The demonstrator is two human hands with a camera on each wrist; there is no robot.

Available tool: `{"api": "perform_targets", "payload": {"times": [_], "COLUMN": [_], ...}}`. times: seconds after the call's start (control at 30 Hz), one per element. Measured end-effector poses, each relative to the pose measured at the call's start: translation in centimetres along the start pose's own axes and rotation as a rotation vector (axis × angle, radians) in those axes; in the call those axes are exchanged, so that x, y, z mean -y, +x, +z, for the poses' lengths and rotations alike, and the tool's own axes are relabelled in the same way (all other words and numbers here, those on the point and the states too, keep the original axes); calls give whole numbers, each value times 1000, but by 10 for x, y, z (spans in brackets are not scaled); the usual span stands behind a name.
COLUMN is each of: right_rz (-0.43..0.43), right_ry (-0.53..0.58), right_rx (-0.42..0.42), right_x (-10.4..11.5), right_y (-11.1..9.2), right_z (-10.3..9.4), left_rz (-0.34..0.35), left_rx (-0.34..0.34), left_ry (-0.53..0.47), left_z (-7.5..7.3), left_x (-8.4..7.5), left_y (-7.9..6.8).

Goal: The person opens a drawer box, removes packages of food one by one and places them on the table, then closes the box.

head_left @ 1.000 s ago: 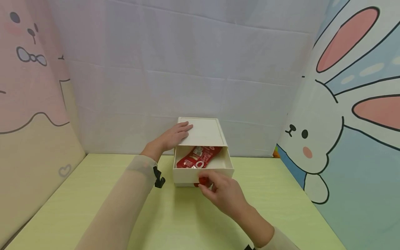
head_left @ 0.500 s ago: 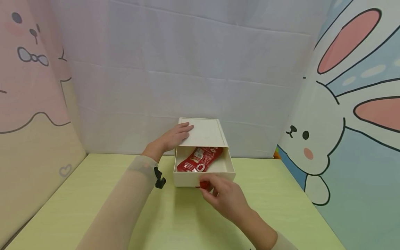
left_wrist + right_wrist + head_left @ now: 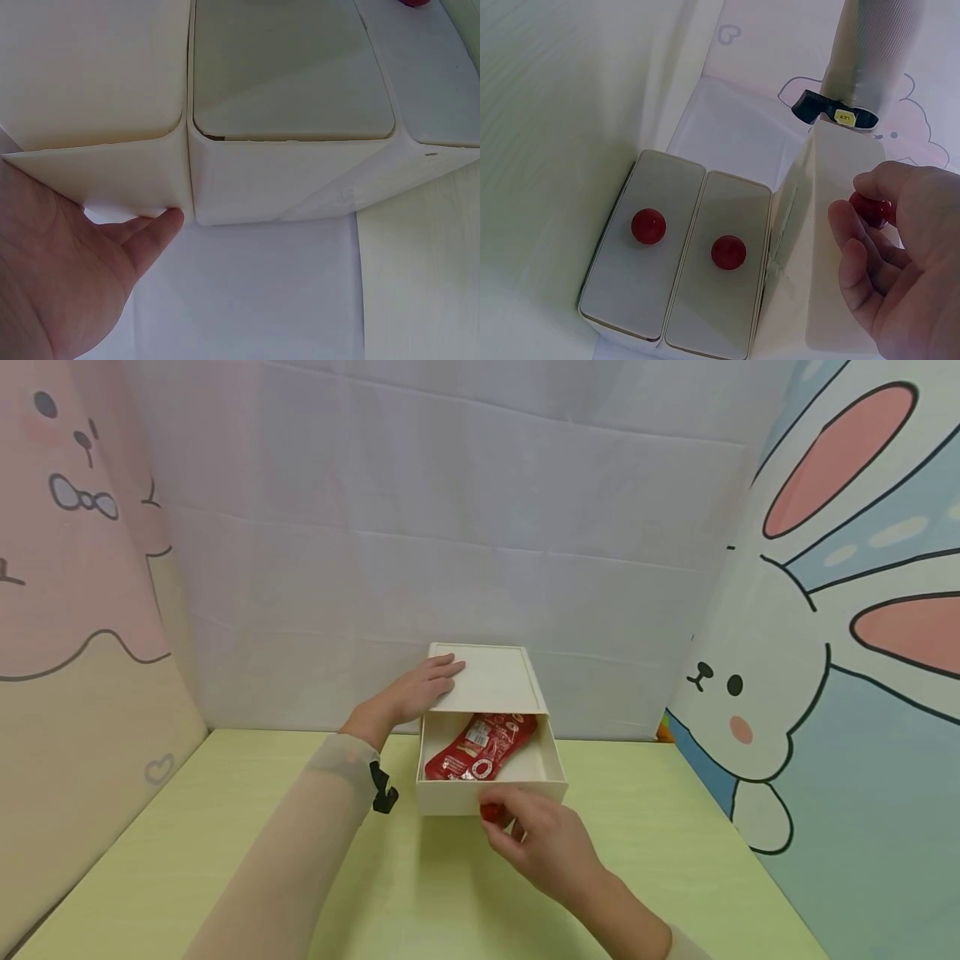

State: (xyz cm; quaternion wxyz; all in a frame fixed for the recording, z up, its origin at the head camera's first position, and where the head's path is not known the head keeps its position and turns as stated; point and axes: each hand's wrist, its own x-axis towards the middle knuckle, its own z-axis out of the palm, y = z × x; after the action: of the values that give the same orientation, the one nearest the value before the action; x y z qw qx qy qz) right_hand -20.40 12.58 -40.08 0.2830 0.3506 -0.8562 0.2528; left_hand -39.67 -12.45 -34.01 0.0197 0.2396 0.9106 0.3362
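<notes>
A small white drawer cabinet (image 3: 487,677) stands on the table against the back wall. Its top drawer (image 3: 450,799) is pulled out, and a shiny red packet (image 3: 480,747) with white print lies inside. My right hand (image 3: 543,839) pinches this drawer's round red knob (image 3: 871,210) between thumb and fingers. Flat on the cabinet's top, near its left edge, rests my left hand (image 3: 416,692), fingers extended. In the left wrist view, part of the left hand (image 3: 82,262) lies along the white casing. The packet's far end is partly covered by the cabinet top.
Two lower drawers, each with a red knob (image 3: 649,226), are closed in the right wrist view. The pale green table (image 3: 360,877) extends around the cabinet. A white cloth (image 3: 375,568) hangs behind, with printed cartoon panels (image 3: 862,735) at both sides.
My right hand has drawn the top drawer toward me, slightly down in the head view. More of the red packet and the drawer's inside shows. The left hand has stayed in place.
</notes>
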Motion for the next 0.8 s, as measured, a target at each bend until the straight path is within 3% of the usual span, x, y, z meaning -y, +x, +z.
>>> {"api": "perform_targets", "payload": {"times": [0.8], "right_rz": [-30], "right_ry": [8], "right_rx": [5], "right_x": [6], "right_y": [-14], "right_z": [-4], "left_rz": [25], "left_rx": [-10], "left_ry": [28], "left_z": [2], "left_x": [-1], "left_y": [0]}}
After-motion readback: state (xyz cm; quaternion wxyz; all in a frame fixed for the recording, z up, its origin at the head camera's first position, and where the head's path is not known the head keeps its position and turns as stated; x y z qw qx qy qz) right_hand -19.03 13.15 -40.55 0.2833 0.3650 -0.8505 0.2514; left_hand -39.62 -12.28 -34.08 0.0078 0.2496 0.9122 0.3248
